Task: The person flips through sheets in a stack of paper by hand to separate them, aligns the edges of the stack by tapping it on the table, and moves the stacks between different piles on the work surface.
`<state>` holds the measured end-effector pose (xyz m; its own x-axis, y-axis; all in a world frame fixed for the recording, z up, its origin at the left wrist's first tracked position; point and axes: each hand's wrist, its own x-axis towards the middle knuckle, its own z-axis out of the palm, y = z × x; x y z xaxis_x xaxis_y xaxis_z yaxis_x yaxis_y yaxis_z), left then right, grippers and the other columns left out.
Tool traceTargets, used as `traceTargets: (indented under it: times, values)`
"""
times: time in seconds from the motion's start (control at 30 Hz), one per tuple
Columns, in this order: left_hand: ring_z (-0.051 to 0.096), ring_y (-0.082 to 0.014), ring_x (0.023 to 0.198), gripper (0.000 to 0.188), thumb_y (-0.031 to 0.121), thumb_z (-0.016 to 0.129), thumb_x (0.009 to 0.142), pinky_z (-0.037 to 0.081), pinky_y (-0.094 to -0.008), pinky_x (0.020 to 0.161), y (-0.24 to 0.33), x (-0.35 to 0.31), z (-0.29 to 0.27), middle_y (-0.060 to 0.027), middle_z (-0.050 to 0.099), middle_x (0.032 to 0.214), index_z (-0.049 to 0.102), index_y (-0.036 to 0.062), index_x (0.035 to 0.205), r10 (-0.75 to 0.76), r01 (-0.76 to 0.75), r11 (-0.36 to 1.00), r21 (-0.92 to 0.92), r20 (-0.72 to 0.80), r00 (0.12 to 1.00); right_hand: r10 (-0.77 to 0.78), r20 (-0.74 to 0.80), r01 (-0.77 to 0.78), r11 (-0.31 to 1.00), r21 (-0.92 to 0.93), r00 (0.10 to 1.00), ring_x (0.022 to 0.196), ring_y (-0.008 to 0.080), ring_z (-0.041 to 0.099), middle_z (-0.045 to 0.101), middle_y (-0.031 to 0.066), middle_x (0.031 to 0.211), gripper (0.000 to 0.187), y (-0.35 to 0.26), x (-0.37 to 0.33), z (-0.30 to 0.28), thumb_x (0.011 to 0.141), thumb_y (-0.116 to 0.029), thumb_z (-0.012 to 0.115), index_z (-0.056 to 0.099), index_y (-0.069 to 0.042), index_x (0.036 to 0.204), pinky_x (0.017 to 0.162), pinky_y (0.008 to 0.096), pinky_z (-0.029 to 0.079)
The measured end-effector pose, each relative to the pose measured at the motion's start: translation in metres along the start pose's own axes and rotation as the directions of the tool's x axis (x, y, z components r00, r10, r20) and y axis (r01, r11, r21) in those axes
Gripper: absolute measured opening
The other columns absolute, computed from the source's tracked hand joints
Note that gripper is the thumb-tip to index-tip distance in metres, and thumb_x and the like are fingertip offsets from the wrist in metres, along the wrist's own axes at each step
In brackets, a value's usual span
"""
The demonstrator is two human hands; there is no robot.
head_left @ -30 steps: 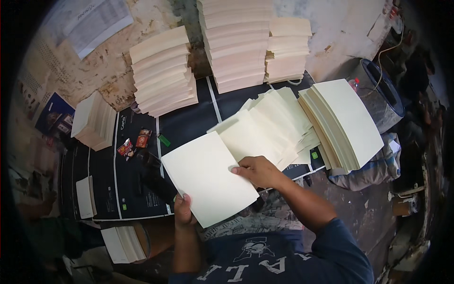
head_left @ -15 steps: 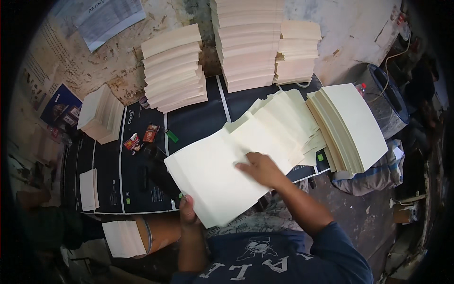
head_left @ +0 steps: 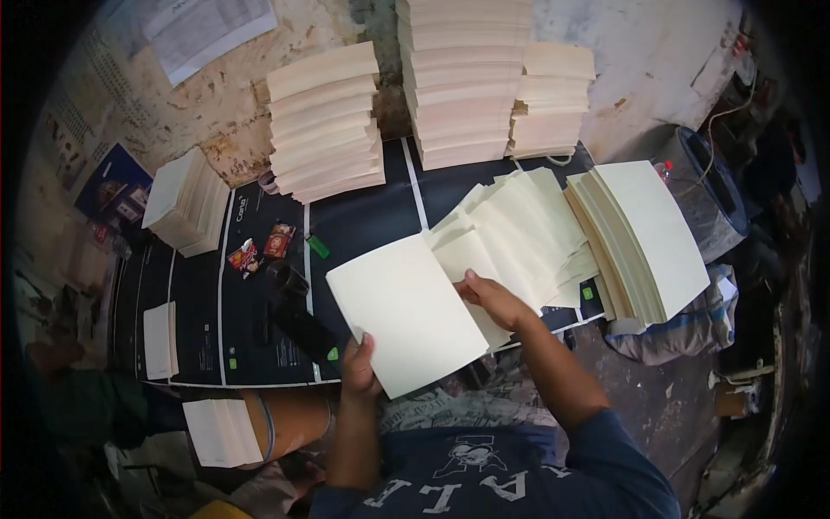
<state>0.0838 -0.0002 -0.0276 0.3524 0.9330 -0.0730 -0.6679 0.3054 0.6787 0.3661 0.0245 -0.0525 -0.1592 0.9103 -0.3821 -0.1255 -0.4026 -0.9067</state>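
Note:
A squared-up bundle of cream paper sheets [head_left: 406,311] lies tilted in front of me, over the table's near edge. My left hand [head_left: 360,368] grips its lower left corner, thumb on top and the other fingers hidden beneath. At the bundle's right edge is my right hand [head_left: 500,304], its fingers closed against the sheets and their tips partly hidden. Fanned-out cream sheets [head_left: 527,229] spread over the table just beyond that hand. Right of them leans a thick stack of cream sheets [head_left: 648,233].
Tall paper stacks [head_left: 467,86] stand along the wall. On the dark table [head_left: 363,208] lie a green lighter [head_left: 319,246], small red packets [head_left: 278,240] and a dark cylindrical object [head_left: 287,278]. A grey bin [head_left: 705,199] and a sack [head_left: 661,337] stand at right.
The bundle has come away from the fanned sheets and looks evenly squared. My right hand has moved from the top of the paper to its right edge; my left hand still holds the corner.

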Motion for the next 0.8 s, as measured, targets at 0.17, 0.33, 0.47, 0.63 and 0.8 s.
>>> traceTargets:
  times: [0.17,0.33,0.47,0.63,0.8]
  values:
    - [0.063,-0.0236,0.106,0.045,0.026,0.057,0.098,0.051,-0.0384,0.092,-0.008,0.004,-0.007,-0.0136,0.062,0.119,0.048,-0.0029,0.130,-0.021,0.021,1.000,0.003,0.076,0.997,0.031,0.005,-0.029,0.958,-0.286,0.999,0.099,0.0210,0.063,0.068,0.0164,0.105,0.053,-0.046,-0.026,0.028,0.095,-0.040,0.058,0.063,0.010,0.113,0.089,0.0318,0.048]
    - [0.064,-0.0263,0.101,0.042,0.022,0.055,0.096,0.053,-0.0384,0.088,0.019,-0.012,-0.026,-0.0166,0.062,0.115,0.047,-0.0043,0.129,0.046,-0.017,0.982,0.190,-0.145,0.988,0.107,-0.204,-0.107,0.994,0.010,0.973,0.083,0.0176,0.063,0.069,0.0133,0.091,0.041,-0.023,-0.024,0.013,0.092,-0.031,0.065,0.065,0.009,0.104,0.076,0.0290,0.051]
    - [0.062,-0.0378,0.104,0.053,0.027,0.048,0.095,0.053,-0.0419,0.090,0.062,-0.037,0.009,-0.0223,0.059,0.119,0.041,-0.0085,0.134,0.142,-0.158,0.984,-0.087,-0.160,0.977,-0.187,-0.283,0.156,0.979,-0.129,0.941,0.085,0.0176,0.062,0.067,0.0146,0.101,0.029,-0.002,-0.020,0.006,0.096,-0.020,0.057,0.064,0.004,0.112,0.079,0.0290,0.050]
    - [0.062,-0.0272,0.107,0.052,0.019,0.059,0.092,0.051,-0.0404,0.093,0.016,-0.004,-0.018,-0.0170,0.060,0.120,0.041,-0.0051,0.135,0.007,0.003,0.993,0.118,-0.087,0.996,-0.191,-0.088,0.174,0.969,-0.175,0.978,0.097,0.0200,0.060,0.065,0.0158,0.111,0.039,0.001,-0.025,0.004,0.099,-0.028,0.051,0.059,0.003,0.121,0.091,0.0312,0.046]
    - [0.062,-0.0222,0.106,0.049,0.029,0.060,0.096,0.050,-0.0377,0.092,-0.018,0.021,0.013,-0.0121,0.062,0.118,0.047,-0.0022,0.131,-0.102,0.100,0.994,0.039,0.058,0.993,-0.018,-0.168,-0.022,0.972,-0.234,0.986,0.092,0.0181,0.060,0.068,0.0128,0.101,0.056,-0.004,-0.026,0.009,0.094,-0.047,0.059,0.066,0.006,0.106,0.085,0.0296,0.048]
